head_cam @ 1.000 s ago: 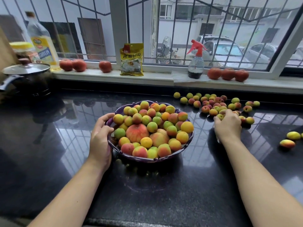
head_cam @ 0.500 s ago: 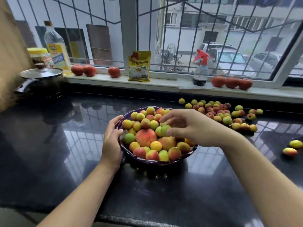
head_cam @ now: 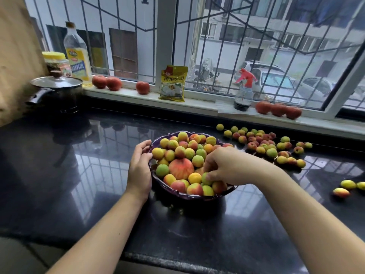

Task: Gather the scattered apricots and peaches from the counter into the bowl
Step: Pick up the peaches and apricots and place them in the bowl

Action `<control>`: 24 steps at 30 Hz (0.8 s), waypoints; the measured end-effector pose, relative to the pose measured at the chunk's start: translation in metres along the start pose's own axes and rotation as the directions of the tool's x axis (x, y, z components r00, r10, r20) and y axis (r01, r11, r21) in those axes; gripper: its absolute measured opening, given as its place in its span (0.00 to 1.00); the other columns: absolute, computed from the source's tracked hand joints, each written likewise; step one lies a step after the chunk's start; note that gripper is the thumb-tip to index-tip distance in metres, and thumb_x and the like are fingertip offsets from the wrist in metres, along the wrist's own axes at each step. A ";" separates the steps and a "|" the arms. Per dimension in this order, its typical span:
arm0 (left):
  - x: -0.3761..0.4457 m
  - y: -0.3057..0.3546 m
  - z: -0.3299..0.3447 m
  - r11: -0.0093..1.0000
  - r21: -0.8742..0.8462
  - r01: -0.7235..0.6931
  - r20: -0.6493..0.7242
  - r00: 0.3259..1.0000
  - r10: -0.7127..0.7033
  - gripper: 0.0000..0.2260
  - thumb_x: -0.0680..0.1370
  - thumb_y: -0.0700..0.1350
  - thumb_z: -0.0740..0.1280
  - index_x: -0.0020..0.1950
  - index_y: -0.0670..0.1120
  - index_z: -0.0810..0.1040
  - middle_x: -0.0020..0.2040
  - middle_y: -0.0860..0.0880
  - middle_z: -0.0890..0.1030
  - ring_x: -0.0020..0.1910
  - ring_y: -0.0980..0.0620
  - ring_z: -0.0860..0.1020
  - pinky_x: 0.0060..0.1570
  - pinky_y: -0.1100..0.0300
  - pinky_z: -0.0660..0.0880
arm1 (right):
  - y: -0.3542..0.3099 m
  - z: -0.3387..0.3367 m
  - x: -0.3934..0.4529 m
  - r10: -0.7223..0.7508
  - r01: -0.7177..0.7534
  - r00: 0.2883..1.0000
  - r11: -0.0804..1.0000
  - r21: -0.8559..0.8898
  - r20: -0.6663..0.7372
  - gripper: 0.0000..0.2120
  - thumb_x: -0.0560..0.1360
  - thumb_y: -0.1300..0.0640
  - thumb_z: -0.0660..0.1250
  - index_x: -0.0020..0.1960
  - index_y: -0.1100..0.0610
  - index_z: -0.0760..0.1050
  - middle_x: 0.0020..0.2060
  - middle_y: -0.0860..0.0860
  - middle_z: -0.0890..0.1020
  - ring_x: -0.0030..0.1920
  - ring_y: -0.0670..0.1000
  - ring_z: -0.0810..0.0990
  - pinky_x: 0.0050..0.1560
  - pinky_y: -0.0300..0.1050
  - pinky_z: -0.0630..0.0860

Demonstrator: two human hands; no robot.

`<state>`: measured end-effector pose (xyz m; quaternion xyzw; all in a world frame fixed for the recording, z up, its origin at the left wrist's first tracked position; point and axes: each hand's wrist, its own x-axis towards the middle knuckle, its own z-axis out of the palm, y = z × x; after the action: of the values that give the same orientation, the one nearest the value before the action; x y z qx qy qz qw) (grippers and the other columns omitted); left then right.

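A purple bowl (head_cam: 178,194) heaped with apricots and one large peach (head_cam: 181,168) stands mid-counter. My left hand (head_cam: 139,167) rests against the bowl's left rim, fingers loosely curved. My right hand (head_cam: 224,167) reaches over the bowl's right side, its fingertips pinching a green apricot (head_cam: 205,178) down among the piled fruit. Several loose apricots (head_cam: 264,143) lie scattered on the black counter behind and to the right of the bowl. Three more apricots (head_cam: 347,187) sit at the far right edge.
A lidded black pot (head_cam: 57,91) stands at the back left. On the window sill are an oil bottle (head_cam: 77,54), a yellow packet (head_cam: 173,84), a spray bottle (head_cam: 243,91) and red tomatoes (head_cam: 278,109). The counter's front edge runs below my forearms.
My right hand took fruit from the scattered pile, carried it left over the bowl, and has now lowered it onto the heap. My left hand has stayed at the bowl's rim.
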<state>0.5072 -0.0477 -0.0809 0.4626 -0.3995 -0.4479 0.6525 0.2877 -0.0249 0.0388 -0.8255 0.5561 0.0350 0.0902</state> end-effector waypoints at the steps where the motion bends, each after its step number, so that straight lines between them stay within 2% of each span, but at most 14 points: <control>1: 0.000 0.000 0.000 1.000 0.010 0.000 0.020 1.000 0.000 0.21 0.74 0.49 0.61 0.66 0.55 0.80 0.65 0.47 0.81 0.65 0.45 0.80 0.70 0.39 0.75 | 0.003 -0.002 -0.003 -0.009 0.011 0.999 0.999 0.045 -0.039 0.09 0.79 0.48 0.69 0.56 0.49 0.83 0.49 0.45 0.83 0.49 0.46 0.80 0.45 0.39 0.77; 3: 0.000 -0.002 0.000 1.000 0.018 0.003 0.072 0.997 -0.004 0.22 0.74 0.49 0.61 0.68 0.57 0.79 0.65 0.49 0.82 0.65 0.48 0.81 0.70 0.42 0.77 | 0.021 -0.008 -0.009 0.066 0.006 0.962 0.964 0.265 -0.265 0.06 0.79 0.49 0.69 0.53 0.48 0.83 0.45 0.43 0.84 0.45 0.43 0.82 0.47 0.42 0.79; 4: 0.001 -0.002 0.000 1.000 0.018 0.000 0.091 0.996 -0.002 0.22 0.75 0.49 0.61 0.68 0.59 0.79 0.66 0.50 0.82 0.66 0.48 0.81 0.70 0.42 0.77 | 0.035 -0.010 -0.010 0.171 0.008 0.894 0.918 0.397 -0.414 0.05 0.79 0.51 0.69 0.51 0.48 0.83 0.42 0.43 0.84 0.42 0.43 0.82 0.44 0.42 0.79; 5: 0.002 -0.003 0.000 1.000 0.023 -0.007 0.107 0.994 0.005 0.22 0.75 0.49 0.60 0.68 0.60 0.79 0.66 0.50 0.82 0.66 0.48 0.80 0.70 0.42 0.76 | 0.054 -0.010 -0.010 0.298 0.019 0.791 0.861 0.508 -0.534 0.05 0.79 0.53 0.69 0.50 0.48 0.83 0.39 0.44 0.84 0.39 0.45 0.83 0.39 0.43 0.78; 6: 0.004 -0.005 0.000 0.999 0.036 -0.017 0.109 0.994 0.013 0.22 0.75 0.49 0.60 0.68 0.59 0.79 0.67 0.51 0.82 0.67 0.49 0.80 0.71 0.42 0.76 | 0.075 -0.007 -0.009 0.432 0.014 0.676 0.802 0.597 -0.596 0.05 0.79 0.54 0.68 0.49 0.50 0.83 0.38 0.46 0.84 0.36 0.46 0.83 0.35 0.44 0.77; 7: 0.004 -0.006 0.001 0.998 0.050 -0.032 0.107 0.994 0.027 0.23 0.76 0.48 0.59 0.69 0.59 0.79 0.67 0.51 0.82 0.67 0.50 0.80 0.71 0.42 0.75 | 0.095 0.000 -0.007 0.549 -0.015 0.580 0.746 0.665 -0.602 0.06 0.79 0.56 0.67 0.49 0.52 0.83 0.38 0.48 0.84 0.35 0.48 0.83 0.32 0.43 0.77; 8: 0.004 -0.007 0.001 0.997 0.058 -0.047 0.091 0.995 0.041 0.23 0.76 0.48 0.59 0.70 0.58 0.79 0.66 0.51 0.82 0.66 0.51 0.80 0.71 0.43 0.75 | 0.115 0.011 -0.003 0.628 -0.088 0.515 0.716 0.692 -0.583 0.07 0.78 0.58 0.66 0.50 0.55 0.83 0.40 0.51 0.84 0.38 0.51 0.84 0.35 0.44 0.77; 9: 0.005 -0.008 0.002 0.996 0.068 -0.062 0.074 0.996 0.057 0.24 0.75 0.47 0.58 0.70 0.57 0.79 0.66 0.51 0.83 0.66 0.51 0.80 0.71 0.43 0.75 | 0.134 0.026 0.001 0.676 -0.186 0.480 0.701 0.689 -0.559 0.09 0.78 0.60 0.65 0.53 0.56 0.83 0.45 0.54 0.84 0.45 0.55 0.83 0.42 0.45 0.77; 11: 0.004 -0.010 0.003 0.991 0.096 -0.091 0.057 0.995 0.086 0.24 0.75 0.48 0.58 0.69 0.60 0.79 0.65 0.52 0.83 0.66 0.50 0.80 0.71 0.41 0.75 | 0.161 0.058 0.006 0.744 -0.372 0.465 0.657 0.656 -0.481 0.14 0.76 0.65 0.64 0.60 0.59 0.79 0.58 0.61 0.80 0.58 0.62 0.78 0.54 0.48 0.73; 14: 0.004 -0.016 0.003 0.981 0.146 -0.130 0.082 0.989 0.119 0.24 0.76 0.48 0.57 0.69 0.62 0.78 0.64 0.53 0.83 0.65 0.49 0.80 0.69 0.38 0.75 | 0.182 0.085 0.008 0.818 -0.492 0.425 0.568 0.660 -0.387 0.24 0.75 0.67 0.64 0.70 0.60 0.70 0.70 0.64 0.67 0.64 0.66 0.72 0.64 0.55 0.70; 16: 0.006 -0.018 0.004 0.977 0.159 -0.140 0.110 0.986 0.123 0.23 0.77 0.48 0.57 0.70 0.61 0.77 0.65 0.52 0.82 0.66 0.49 0.80 0.70 0.39 0.75 | 0.191 0.089 0.013 0.806 -0.530 0.434 0.589 0.609 -0.402 0.27 0.76 0.65 0.63 0.74 0.58 0.66 0.73 0.62 0.64 0.65 0.67 0.72 0.65 0.57 0.70; 19: 0.008 -0.015 0.007 0.987 0.114 -0.109 0.135 0.986 0.093 0.22 0.76 0.46 0.58 0.67 0.63 0.78 0.66 0.51 0.82 0.65 0.51 0.80 0.66 0.47 0.77 | 0.199 0.090 0.027 0.743 -0.616 0.517 0.667 0.418 -0.424 0.31 0.79 0.58 0.62 0.80 0.53 0.56 0.78 0.58 0.59 0.68 0.67 0.71 0.64 0.60 0.71; 21: 0.006 -0.012 0.010 0.994 0.067 -0.083 0.133 0.988 0.074 0.22 0.75 0.45 0.59 0.66 0.60 0.78 0.66 0.50 0.82 0.65 0.51 0.81 0.61 0.55 0.78 | 0.203 0.090 0.037 0.733 -0.661 0.538 0.673 0.332 -0.415 0.33 0.80 0.55 0.60 0.82 0.52 0.50 0.80 0.58 0.56 0.70 0.66 0.70 0.62 0.60 0.72; 24: 0.003 -0.009 0.013 0.997 0.024 -0.078 0.121 0.990 0.075 0.23 0.74 0.44 0.59 0.68 0.54 0.78 0.67 0.47 0.81 0.67 0.49 0.80 0.63 0.56 0.78 | 0.206 0.086 0.048 0.740 -0.716 0.549 0.656 0.238 -0.389 0.33 0.81 0.53 0.58 0.82 0.52 0.48 0.79 0.61 0.57 0.69 0.66 0.71 0.57 0.57 0.73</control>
<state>0.4944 -0.0557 -0.0863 0.4286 -0.4620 -0.4438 0.6371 0.1194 -0.1272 -0.0760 -0.5018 0.8527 -0.1383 -0.0437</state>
